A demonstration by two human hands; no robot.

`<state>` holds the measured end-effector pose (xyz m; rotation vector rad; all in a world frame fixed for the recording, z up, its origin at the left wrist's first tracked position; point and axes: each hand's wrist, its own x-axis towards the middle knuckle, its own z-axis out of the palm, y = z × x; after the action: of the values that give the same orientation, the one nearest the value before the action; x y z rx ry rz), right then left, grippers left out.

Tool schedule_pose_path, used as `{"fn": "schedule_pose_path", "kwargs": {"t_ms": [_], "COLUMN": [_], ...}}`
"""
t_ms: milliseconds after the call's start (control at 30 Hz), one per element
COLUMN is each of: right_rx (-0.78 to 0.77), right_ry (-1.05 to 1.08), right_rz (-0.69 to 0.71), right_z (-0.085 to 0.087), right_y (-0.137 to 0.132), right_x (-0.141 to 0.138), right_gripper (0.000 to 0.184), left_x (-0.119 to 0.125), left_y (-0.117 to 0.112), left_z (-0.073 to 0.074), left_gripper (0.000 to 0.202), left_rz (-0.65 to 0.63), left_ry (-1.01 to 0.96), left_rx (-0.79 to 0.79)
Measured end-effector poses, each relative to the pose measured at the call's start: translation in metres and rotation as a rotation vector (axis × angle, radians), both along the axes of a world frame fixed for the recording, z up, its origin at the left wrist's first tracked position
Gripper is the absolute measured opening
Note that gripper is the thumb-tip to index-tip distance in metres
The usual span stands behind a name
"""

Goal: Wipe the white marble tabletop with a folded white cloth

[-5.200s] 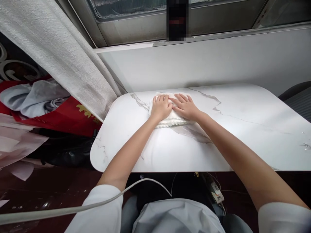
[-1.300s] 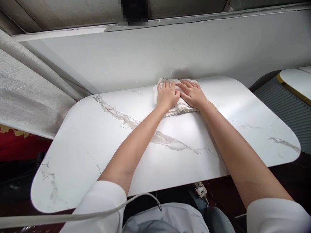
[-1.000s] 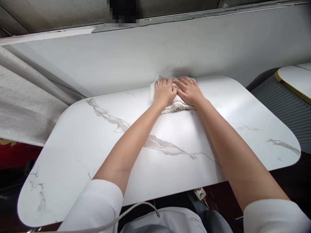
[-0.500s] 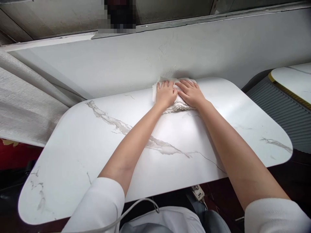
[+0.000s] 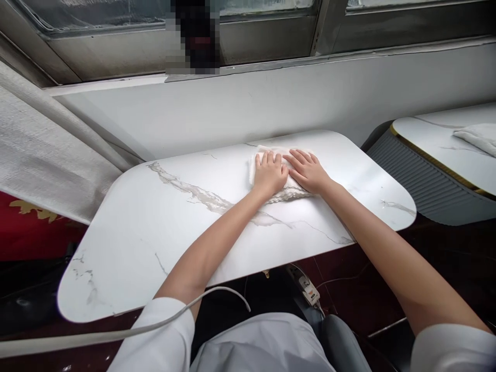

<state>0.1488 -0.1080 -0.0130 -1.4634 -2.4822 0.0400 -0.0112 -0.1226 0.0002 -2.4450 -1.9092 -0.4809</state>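
Observation:
A folded white cloth [image 5: 289, 194] with a ruffled near edge lies on the white marble-patterned table [image 5: 127, 232]. My left hand [image 5: 270, 173] presses flat on its left part, fingers stretched forward. Beside it, my right hand [image 5: 309, 170] rests on the right part with fingers spread. The two hands nearly touch at the thumbs. Much of the cloth is hidden under them. Neither hand wraps round the cloth; both palms face down.
Behind the table runs a white wall [image 5: 217, 113] below a window frame [image 5: 116, 51]. A pale curtain [image 5: 42, 139] hangs at left. At right stands a second table [image 5: 434, 139] bearing another white cloth [image 5: 478, 137]. A power strip [image 5: 306, 287] and a white cable [image 5: 155, 323] are near my body.
Both hands and the cloth have drawn back from the table's wall-side edge toward me. The camera view has tilted up and turned right, bringing the second table's cloth into sight.

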Motion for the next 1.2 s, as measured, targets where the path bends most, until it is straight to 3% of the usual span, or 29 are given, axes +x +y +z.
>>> {"fn": "schedule_pose_path", "kwargs": {"t_ms": [300, 500, 667, 867, 1200], "right_rx": [0.043, 0.028, 0.028, 0.045, -0.044], "right_ry": [-0.042, -0.022, -0.026, -0.036, -0.089], "right_rz": [0.087, 0.040, 0.043, 0.048, -0.058], "right_z": [-0.001, 0.003, 0.003, 0.001, 0.001], "right_y": [-0.070, -0.116, -0.136, -0.137, -0.100], "right_x": [0.026, 0.042, 0.059, 0.084, 0.102], "right_gripper": [0.058, 0.057, 0.057, 0.057, 0.057], "left_x": [0.016, 0.027, 0.043, 0.062, 0.081], "left_y": [-0.074, -0.104, -0.122, -0.122, -0.086], "left_z": [0.002, 0.002, 0.000, 0.000, -0.001], "left_gripper": [0.054, 0.056, 0.058, 0.058, 0.050], "left_rz": [-0.023, -0.118, -0.153, -0.185, -0.211], "left_ry": [0.017, 0.015, 0.004, -0.011, -0.020], "left_rx": [-0.053, -0.075, -0.096, -0.093, -0.015]}}
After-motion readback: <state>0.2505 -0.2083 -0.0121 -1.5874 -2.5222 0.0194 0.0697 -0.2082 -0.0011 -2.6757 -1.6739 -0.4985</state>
